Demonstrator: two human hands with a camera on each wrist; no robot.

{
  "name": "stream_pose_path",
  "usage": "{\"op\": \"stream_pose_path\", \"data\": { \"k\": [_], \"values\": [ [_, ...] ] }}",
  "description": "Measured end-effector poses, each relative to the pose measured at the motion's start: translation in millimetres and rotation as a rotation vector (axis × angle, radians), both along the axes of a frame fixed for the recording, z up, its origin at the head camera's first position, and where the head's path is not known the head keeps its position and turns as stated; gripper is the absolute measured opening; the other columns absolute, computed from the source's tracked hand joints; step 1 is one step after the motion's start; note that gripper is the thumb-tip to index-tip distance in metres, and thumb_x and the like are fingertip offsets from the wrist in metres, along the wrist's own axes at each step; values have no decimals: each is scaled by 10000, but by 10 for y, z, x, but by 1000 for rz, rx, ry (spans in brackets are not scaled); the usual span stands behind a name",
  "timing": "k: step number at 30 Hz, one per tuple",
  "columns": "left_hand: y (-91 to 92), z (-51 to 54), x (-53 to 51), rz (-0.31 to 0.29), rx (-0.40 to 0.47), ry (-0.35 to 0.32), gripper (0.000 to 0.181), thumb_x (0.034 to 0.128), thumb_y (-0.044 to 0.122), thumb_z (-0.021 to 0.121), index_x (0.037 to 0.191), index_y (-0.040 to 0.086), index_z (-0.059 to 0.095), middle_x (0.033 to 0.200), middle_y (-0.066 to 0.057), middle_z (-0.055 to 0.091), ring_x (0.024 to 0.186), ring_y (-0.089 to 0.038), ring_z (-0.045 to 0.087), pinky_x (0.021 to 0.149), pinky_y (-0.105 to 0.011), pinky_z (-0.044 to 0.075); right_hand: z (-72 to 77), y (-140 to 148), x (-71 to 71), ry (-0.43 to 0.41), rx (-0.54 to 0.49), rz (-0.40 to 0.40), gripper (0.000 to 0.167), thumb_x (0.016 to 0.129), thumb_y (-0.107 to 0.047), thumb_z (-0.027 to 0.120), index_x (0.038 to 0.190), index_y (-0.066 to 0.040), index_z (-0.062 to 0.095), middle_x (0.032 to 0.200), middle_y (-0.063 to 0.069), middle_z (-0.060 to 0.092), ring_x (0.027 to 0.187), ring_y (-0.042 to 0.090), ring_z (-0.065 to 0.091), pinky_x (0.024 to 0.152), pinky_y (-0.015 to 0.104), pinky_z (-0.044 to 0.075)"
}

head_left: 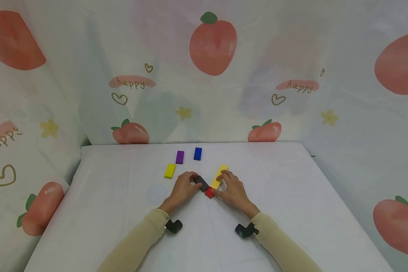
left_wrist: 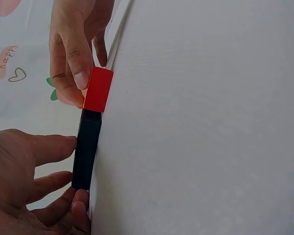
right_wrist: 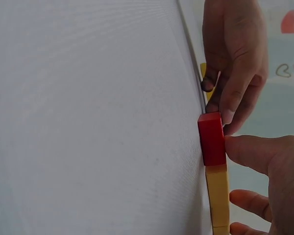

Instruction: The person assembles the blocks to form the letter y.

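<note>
A black block [head_left: 201, 183] [left_wrist: 86, 147] and a pale yellow bar [head_left: 219, 177] [right_wrist: 217, 196] form a V in the head view, with a red block [head_left: 209, 192] [left_wrist: 98, 89] [right_wrist: 212, 139] at its lower point. My left hand [head_left: 183, 190] [left_wrist: 19, 178] holds the black block, its thumb against the side and fingers bent around the far end. The thumb of my right hand [head_left: 234, 191] [right_wrist: 279, 171] touches the red block's side, while its other fingers lie loosely bent along the pale bar. The bar's far end is cut off in the right wrist view.
Beyond my left hand lie a bright yellow block [head_left: 169, 171], a purple block [head_left: 180, 157] and a blue block [head_left: 198, 153]. They rest on a white-covered table [head_left: 122, 189], with a fruit-patterned cloth [head_left: 170, 45] behind and at both sides.
</note>
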State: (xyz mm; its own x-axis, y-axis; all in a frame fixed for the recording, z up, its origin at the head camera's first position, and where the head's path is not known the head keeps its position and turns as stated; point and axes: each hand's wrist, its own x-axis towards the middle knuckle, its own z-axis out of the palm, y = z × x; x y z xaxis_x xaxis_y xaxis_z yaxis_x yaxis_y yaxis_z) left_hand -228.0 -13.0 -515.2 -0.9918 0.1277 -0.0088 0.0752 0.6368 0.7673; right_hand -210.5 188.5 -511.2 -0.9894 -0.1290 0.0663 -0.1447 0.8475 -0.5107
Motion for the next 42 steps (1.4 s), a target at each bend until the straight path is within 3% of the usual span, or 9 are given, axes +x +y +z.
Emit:
{"op": "stream_pose_path", "data": {
  "k": [10,16,24,34,42],
  "values": [
    [10,0,-20,-4,-14,20,376,884,217,733,1221,75,644,1101,-73,645,965,-193,564,916,-364,520,24,-4,-13,-1,5,-4,473,806,-367,781,1176,-125,613,1501,101,436,1392,375,398,1097,622,319],
    [-18,50,-12,-13,-18,12,365,906,238,706,1235,97,634,1164,-73,633,1016,-199,568,934,-358,514,25,-7,-19,-12,10,-6,468,813,-363,774,1181,-128,607,1510,99,425,1399,372,388,1098,624,315],
    [-131,144,-30,-27,9,51,338,914,248,691,1216,106,640,1177,-81,638,1052,-217,589,937,-387,523,27,-10,-8,-14,4,-4,460,815,-361,771,1175,-124,609,1504,105,431,1391,371,395,1094,618,321],
    [-240,221,-170,-15,96,96,340,918,189,687,1238,86,627,1216,-113,643,1102,-237,600,956,-392,525,13,-10,-3,-31,1,-10,467,816,-371,768,1180,-127,608,1510,100,424,1401,368,383,1107,608,312],
    [-255,223,-309,19,167,146,343,913,162,686,1231,48,630,1207,-125,648,1108,-244,621,938,-379,541,12,-11,-2,-27,3,-2,457,817,-369,766,1173,-130,606,1507,102,426,1395,369,390,1098,615,320]
  ]
}}
